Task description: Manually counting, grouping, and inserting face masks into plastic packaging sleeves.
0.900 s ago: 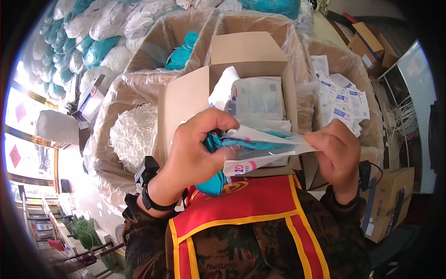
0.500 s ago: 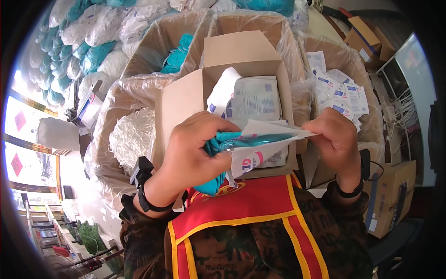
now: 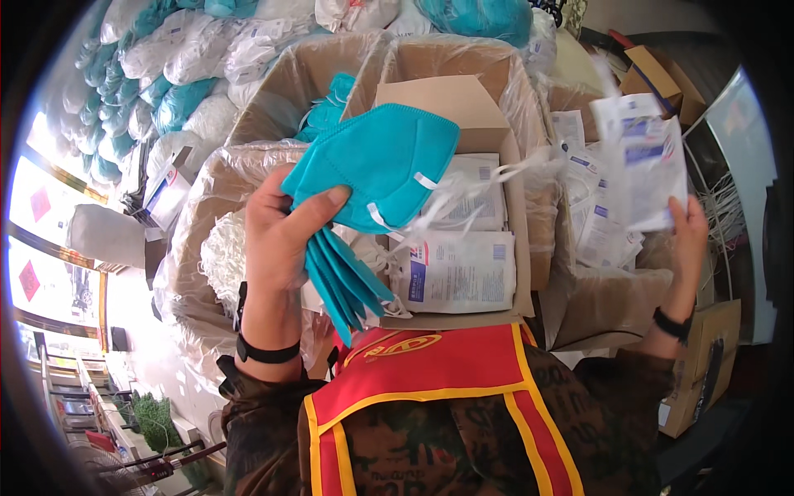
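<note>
My left hand (image 3: 281,231) is closed around several teal face masks (image 3: 376,165), with the top one spread flat and the others hanging below my thumb. Blurred white straps (image 3: 463,207) trail from the masks over an open cardboard carton (image 3: 442,97). Inside that carton lie flat white printed packets (image 3: 463,273). Out to the right, my right hand (image 3: 688,236) pinches the lower edge of a torn white packet (image 3: 649,169), its top blurred by motion. Below this packet, white wrappers (image 3: 608,236) fill a plastic-lined box.
A plastic-lined box on the left holds tangled white straps (image 3: 222,256). Behind it, another lined box contains teal masks (image 3: 329,103). Bulging bags (image 3: 178,103) pile up at the back left. A brown carton (image 3: 703,364) stands near my right arm.
The masks have come out of the white packet and risen in my left hand. My right hand has swung right with the packet, over the wrapper box.
</note>
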Tool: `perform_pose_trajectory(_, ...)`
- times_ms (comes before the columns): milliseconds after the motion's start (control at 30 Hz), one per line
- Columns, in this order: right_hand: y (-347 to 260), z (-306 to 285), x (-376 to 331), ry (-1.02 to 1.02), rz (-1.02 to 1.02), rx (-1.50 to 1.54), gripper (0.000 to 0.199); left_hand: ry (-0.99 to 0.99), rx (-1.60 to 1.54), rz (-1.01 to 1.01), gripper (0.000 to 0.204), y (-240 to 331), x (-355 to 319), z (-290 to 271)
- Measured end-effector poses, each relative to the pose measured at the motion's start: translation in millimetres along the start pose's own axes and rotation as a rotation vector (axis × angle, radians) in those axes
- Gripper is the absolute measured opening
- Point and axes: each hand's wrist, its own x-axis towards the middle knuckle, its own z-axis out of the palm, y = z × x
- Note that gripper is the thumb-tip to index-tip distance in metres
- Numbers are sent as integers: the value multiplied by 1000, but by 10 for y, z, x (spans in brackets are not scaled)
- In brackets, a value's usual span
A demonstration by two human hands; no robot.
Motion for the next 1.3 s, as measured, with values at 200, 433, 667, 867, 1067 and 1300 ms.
perform_pose_trajectory(200,587,-595,786,79,-245,-489,30,-76,126,148,21,47,69,208)
perform_pose_trajectory(433,-1608,1308,-407,-351,-831,-105,28,-249,319,270,16,109,-101,469)
perform_pose_trajectory(667,-1883,1733,-557,-856,-567,224,19,-192,64,163,20,195,-85,413)
perform_pose_trajectory(867,-1605,1742,-298,-254,-887,-445,10,-22,-453,-20,18,-2,145,246)
perform_pose_trajectory(1067,-1953,2064,-924,-511,-735,75,14,142,-662,-94,24,-71,175,332)
perform_pose_trajectory(1300,-1935,2398,-1253,-710,-948,118,47,115,-590,-32,25,-228,224,244)
